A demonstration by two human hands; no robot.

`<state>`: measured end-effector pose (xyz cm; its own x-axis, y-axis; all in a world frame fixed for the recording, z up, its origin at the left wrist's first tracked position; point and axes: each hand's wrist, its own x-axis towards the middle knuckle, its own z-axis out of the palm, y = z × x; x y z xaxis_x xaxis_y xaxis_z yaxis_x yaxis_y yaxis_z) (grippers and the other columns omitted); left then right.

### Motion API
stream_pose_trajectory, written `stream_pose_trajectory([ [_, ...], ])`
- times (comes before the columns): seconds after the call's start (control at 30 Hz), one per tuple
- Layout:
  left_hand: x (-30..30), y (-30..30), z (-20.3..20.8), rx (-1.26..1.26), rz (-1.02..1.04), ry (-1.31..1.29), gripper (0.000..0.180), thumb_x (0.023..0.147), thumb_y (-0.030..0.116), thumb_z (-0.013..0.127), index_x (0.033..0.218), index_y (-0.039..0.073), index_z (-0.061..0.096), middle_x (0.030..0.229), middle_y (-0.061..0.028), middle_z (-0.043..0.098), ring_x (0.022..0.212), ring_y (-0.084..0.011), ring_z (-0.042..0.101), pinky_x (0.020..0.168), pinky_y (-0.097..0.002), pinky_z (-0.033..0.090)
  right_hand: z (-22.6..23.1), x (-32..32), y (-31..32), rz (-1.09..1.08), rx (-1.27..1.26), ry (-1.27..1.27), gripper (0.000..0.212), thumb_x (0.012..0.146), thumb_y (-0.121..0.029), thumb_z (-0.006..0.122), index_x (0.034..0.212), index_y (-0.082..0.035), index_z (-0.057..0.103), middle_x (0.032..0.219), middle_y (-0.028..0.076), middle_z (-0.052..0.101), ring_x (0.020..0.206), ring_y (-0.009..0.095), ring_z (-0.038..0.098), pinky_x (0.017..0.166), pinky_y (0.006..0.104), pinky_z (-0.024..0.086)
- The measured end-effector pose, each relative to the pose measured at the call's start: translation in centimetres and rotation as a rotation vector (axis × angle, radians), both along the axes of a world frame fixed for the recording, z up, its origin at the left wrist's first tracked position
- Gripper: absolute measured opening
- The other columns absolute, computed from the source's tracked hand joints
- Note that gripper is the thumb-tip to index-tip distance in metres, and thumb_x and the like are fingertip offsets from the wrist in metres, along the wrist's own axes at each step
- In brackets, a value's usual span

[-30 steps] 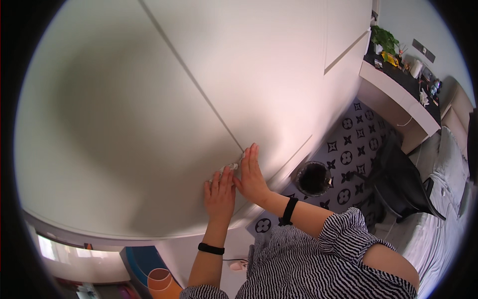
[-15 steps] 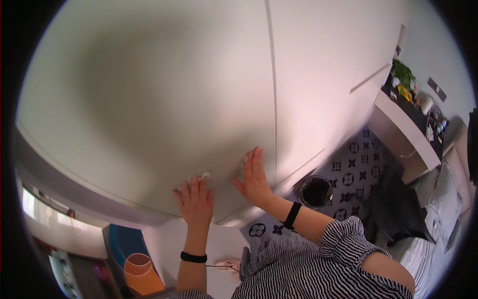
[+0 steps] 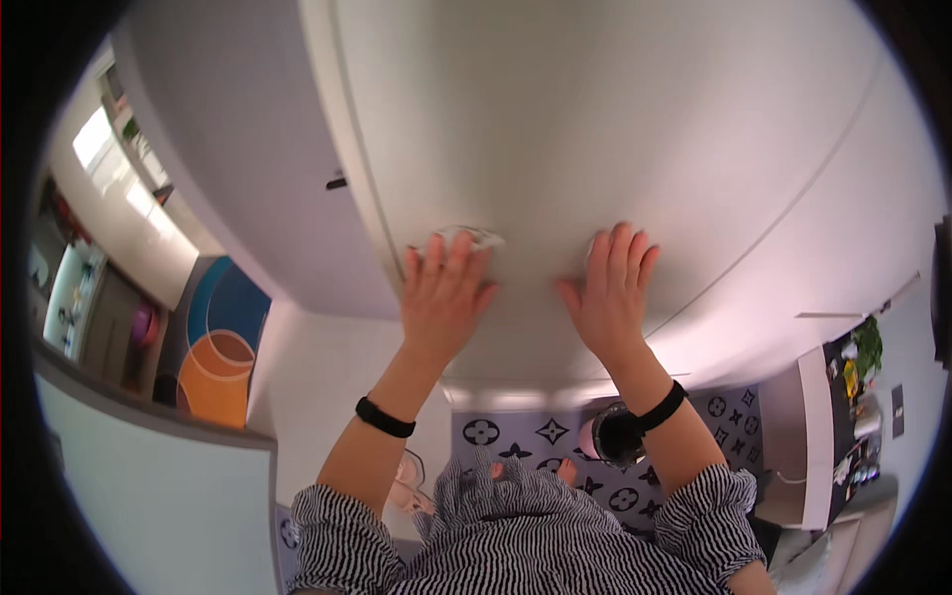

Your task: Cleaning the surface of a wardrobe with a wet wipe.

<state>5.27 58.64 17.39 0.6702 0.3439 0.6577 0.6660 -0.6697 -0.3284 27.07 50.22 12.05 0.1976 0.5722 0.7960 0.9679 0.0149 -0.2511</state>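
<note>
A tall white wardrobe door (image 3: 535,139) fills the middle of the view. My left hand (image 3: 443,293) lies against it near its left edge, fingers stretched out over a crumpled white cloth (image 3: 476,238) that shows above the fingertips. Farther right, my right hand (image 3: 612,293) rests on the same door with its fingers stretched out. A small white edge, apparently of another cloth, peeks out beside its index finger; the rest is hidden under the hand. Both wrists carry black bands.
Left of the wardrobe stands a grey-purple door (image 3: 238,129) with a black handle (image 3: 336,183). A bin (image 3: 617,436) stands on the patterned mat (image 3: 526,428) below my right forearm. Pink slippers (image 3: 407,486) lie at lower left, a cluttered dresser (image 3: 815,436) at right.
My view has turned to the left, bringing the grey-purple door into sight. Both hands are higher up in the picture and wider apart, and the white cloth has moved with my left hand.
</note>
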Motion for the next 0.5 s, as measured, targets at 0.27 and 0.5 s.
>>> stream_pose_trajectory([
  [0.27,-20.5,-3.5,-11.7,-0.056,0.028,0.16,0.05,0.087,0.035,0.069,0.136,0.027,0.06,0.152,0.006,0.046,0.139,-0.0195,0.041,0.114,-0.0494,0.037,-11.3,-18.0,-3.6,0.222,-0.292,-0.278,0.073,0.086,-0.041,0.071,0.146,-0.008,0.047,0.152,0.011,0.044,0.137,0.036,0.043,0.113,0.0617,0.031],
  [0.5,-21.3,-2.1,-3.1,0.205,0.03,-0.021,0.06,0.078,0.04,0.075,0.135,0.028,0.06,0.151,0.0053,0.047,0.136,-0.0239,0.044,0.111,-0.0548,0.036,-3.5,-21.1,-1.3,0.166,-0.072,-0.309,0.08,0.091,-0.044,0.066,0.154,-0.005,0.037,0.16,0.02,0.03,0.145,0.046,0.029,0.117,0.0647,0.019],
])
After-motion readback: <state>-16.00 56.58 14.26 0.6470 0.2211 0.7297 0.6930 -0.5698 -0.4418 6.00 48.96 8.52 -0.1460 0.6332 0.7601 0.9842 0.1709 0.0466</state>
